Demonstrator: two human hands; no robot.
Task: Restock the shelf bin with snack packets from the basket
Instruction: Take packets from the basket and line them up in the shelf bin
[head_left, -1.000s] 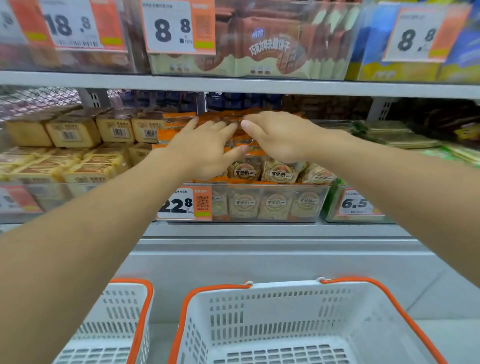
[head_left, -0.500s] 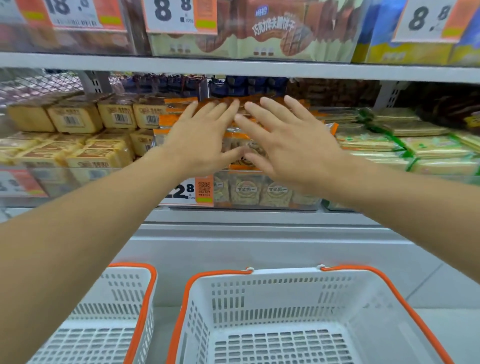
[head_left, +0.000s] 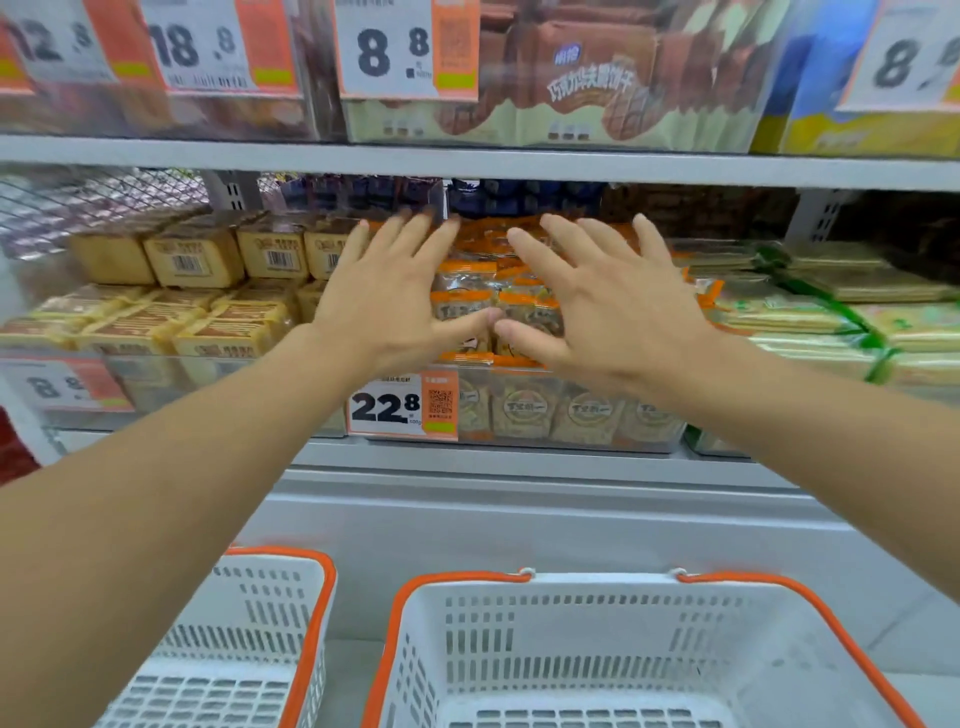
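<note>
Two bare arms reached forward from the bottom corners toward a shop shelf. The left hand (head_left: 387, 306) and right hand (head_left: 605, 306) were both spread flat, fingers straight and fanned, palms facing down over a clear bin (head_left: 519, 415) on the middle shelf, holding nothing. The thumb tips nearly met between the hands; whether they touched could not be told. Under and between the hands lay the packets (head_left: 470, 299), orange-edged with a tan middle, heaped in the bin, with more of them standing in a row behind its clear front wall. Whether the palms rested on the heap or hovered just above it could not be told. A price tag (head_left: 402, 408) reading 22.8 hung on the bin's front at its left end. Left of the bin sat yellow-wrapped blocks (head_left: 192, 257); right of it lay flat green packs (head_left: 810, 312). Below, near the camera, stood a white basket (head_left: 597, 587) with an orange rim, its visible inside showing no packets, and a second basket (head_left: 291, 582) just beside it on the left.
</note>
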